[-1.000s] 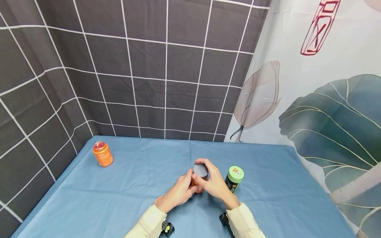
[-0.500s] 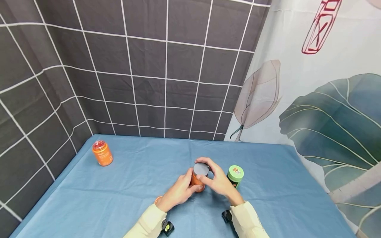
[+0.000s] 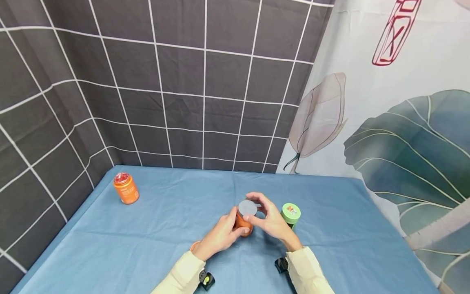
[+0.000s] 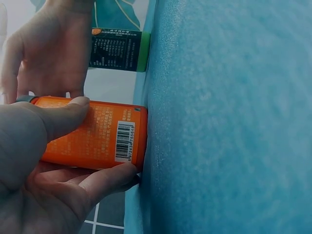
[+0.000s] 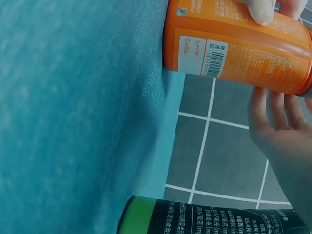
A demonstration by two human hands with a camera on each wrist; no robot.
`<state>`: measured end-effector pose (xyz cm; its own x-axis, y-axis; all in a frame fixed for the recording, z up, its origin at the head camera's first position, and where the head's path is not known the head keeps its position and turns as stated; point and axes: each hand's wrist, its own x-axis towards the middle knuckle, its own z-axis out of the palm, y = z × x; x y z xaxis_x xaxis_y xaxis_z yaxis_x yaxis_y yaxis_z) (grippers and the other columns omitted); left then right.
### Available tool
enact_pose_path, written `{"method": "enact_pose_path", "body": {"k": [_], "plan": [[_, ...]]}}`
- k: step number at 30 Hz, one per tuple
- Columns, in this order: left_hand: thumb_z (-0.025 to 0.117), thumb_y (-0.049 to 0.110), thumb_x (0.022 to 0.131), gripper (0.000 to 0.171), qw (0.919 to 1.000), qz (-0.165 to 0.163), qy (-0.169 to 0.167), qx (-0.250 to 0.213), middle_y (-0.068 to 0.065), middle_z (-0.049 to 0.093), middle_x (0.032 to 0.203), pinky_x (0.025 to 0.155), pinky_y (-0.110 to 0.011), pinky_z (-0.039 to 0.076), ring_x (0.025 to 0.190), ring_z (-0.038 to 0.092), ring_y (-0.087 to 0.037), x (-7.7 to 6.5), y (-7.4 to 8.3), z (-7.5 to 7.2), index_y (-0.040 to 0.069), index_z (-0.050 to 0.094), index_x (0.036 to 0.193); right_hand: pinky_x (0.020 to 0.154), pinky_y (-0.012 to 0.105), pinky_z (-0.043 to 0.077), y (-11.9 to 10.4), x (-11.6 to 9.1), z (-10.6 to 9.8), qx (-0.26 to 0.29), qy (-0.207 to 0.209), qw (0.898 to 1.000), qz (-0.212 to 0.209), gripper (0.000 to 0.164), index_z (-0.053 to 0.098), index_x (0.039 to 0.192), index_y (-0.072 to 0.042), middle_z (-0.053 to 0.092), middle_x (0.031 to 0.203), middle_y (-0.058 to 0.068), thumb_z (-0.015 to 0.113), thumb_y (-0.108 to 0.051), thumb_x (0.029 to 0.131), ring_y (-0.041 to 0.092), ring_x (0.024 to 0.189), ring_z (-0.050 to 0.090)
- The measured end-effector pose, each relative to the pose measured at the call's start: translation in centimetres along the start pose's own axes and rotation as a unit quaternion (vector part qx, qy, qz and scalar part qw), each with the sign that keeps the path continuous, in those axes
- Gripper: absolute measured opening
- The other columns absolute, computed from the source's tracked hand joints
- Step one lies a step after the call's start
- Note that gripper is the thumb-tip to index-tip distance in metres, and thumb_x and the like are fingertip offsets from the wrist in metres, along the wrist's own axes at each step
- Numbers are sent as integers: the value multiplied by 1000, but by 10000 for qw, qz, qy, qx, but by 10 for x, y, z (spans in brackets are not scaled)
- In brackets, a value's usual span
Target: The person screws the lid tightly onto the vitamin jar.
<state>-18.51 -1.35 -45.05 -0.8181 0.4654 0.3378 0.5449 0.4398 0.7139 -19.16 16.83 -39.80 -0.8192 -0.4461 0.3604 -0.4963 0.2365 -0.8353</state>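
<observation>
An orange jar with a grey lid stands upright on the blue cloth between my hands. My left hand grips its body, thumb on one side and fingers round the other, as the left wrist view shows. At the top, my right hand has its thumb at the near edge of the lid and its index finger at the far edge. The other right fingers show behind the jar in the right wrist view. Close beside that hand is a black jar with a green lid, partly hidden by the hand.
A second orange jar stands at the far left, uncovered, with red showing in its mouth. An orange curved edge peeks out by the left wrist. A dark grid-patterned cloth hangs behind the table's back edge.
My right hand has shifted slightly to the right and spread around the lid, so more of the lid and the jar's orange side shows. The left hand has stayed on the jar.
</observation>
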Motion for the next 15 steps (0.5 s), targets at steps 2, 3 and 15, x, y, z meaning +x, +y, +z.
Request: {"method": "enact_pose_path", "body": {"k": [2, 3, 15], "plan": [[59, 28, 89, 45, 10000, 0, 2, 14, -8, 60, 106, 77, -27, 48, 88, 59, -13, 0, 1, -1, 6, 40, 123, 88, 35, 43, 1, 0, 0, 62, -2, 10000, 2, 52, 44, 127, -1, 48, 126, 22, 67, -4, 81, 33, 114, 45], [59, 28, 90, 45, 10000, 6, -2, 28, -8, 60, 106, 77, -27, 48, 88, 59, -13, 0, 1, -1, 6, 39, 124, 88, 35, 43, 2, 1, 0, 138, -11, 9999, -28, 53, 43, 129, -1, 47, 127, 22, 66, -4, 82, 34, 116, 44], [59, 27, 90, 47, 9998, -181, -98, 7, -10, 60, 111, 82, -31, 48, 97, 59, -16, 1, 0, 0, 5, 38, 126, 90, 34, 42, 30, 2, 0, 766, -60, 9955, -550, 47, 43, 128, 3, 52, 122, 27, 52, 11, 82, 33, 116, 47]]}}
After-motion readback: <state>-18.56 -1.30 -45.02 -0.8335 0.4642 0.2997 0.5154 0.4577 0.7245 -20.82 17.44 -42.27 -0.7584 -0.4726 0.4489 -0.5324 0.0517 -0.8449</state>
